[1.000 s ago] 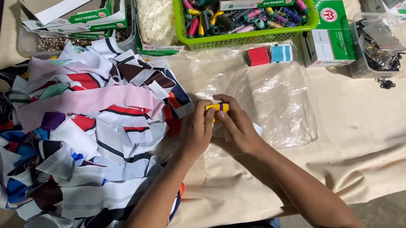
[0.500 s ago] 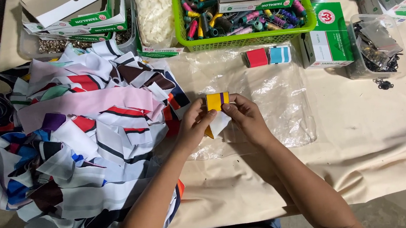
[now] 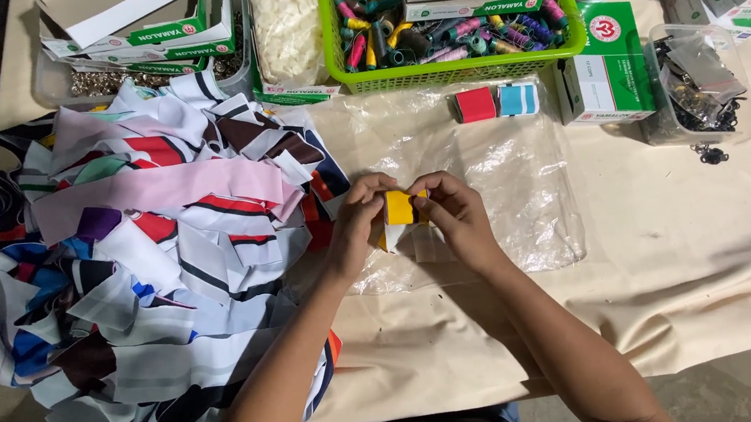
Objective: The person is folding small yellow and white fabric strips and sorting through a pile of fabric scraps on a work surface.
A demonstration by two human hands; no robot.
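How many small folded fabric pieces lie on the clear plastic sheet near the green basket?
2: a red piece and a blue-and-white piece, side by side just below the green basket. Others may be hidden.

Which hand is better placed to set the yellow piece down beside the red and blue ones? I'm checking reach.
Probably the right hand: it grips the yellow piece on the side nearer the red piece and blue piece. The left hand lies by the fabric pile.

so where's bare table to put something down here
Bare cloth lies right of the clear plastic sheet, below the green-and-white box and the clear tub of metal clips. The fabric scrap pile crowds the left, the green basket the top.
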